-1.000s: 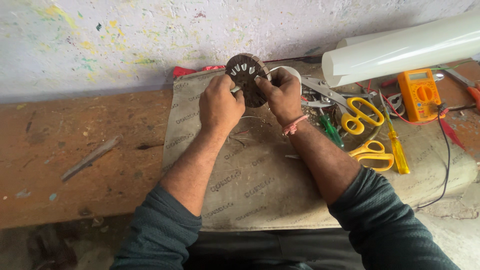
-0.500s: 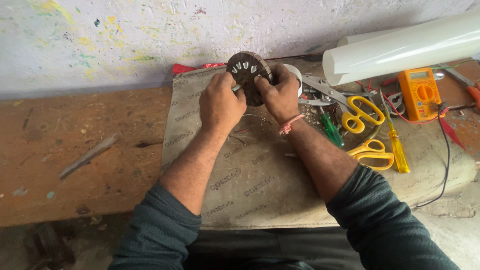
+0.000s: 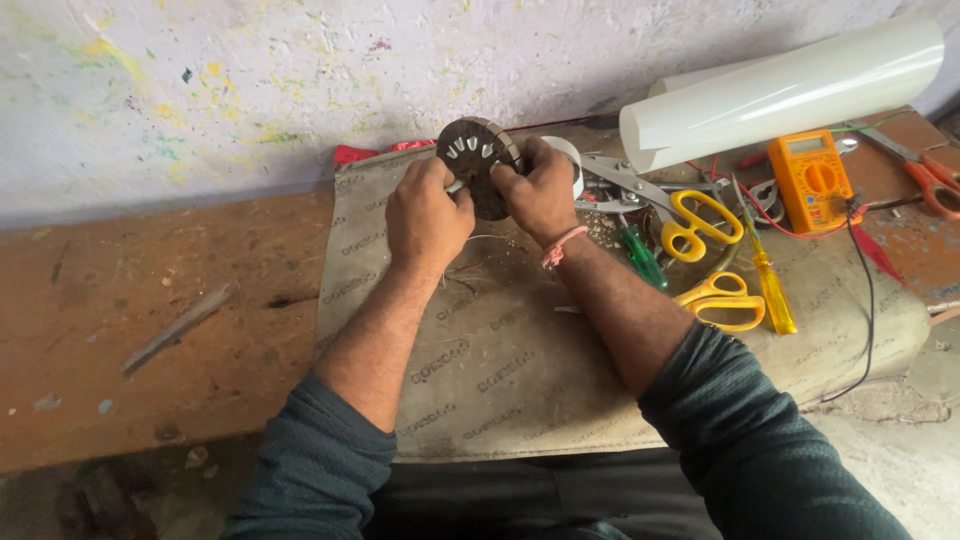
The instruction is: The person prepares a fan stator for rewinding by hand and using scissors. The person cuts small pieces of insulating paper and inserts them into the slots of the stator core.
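A round dark metal core with slots around its rim (image 3: 474,153) is held upright above a grey-brown woven sack (image 3: 500,370) spread on the bench. My left hand (image 3: 428,215) grips the core's lower left edge. My right hand (image 3: 540,190) clasps its right side, with a pink thread around the wrist. Thin wire strands trail below the hands onto the sack. The core's lower half is hidden behind my fingers.
To the right lie two yellow-handled scissors (image 3: 700,225), a green-handled screwdriver (image 3: 643,257), a yellow screwdriver (image 3: 768,280), pliers, an orange multimeter (image 3: 812,180) with leads, and a rolled white sheet (image 3: 780,95). A metal rod (image 3: 178,327) lies on the wooden bench (image 3: 150,300) at the left.
Both hands with the core have shifted slightly up and left in view; the grip looks the same.
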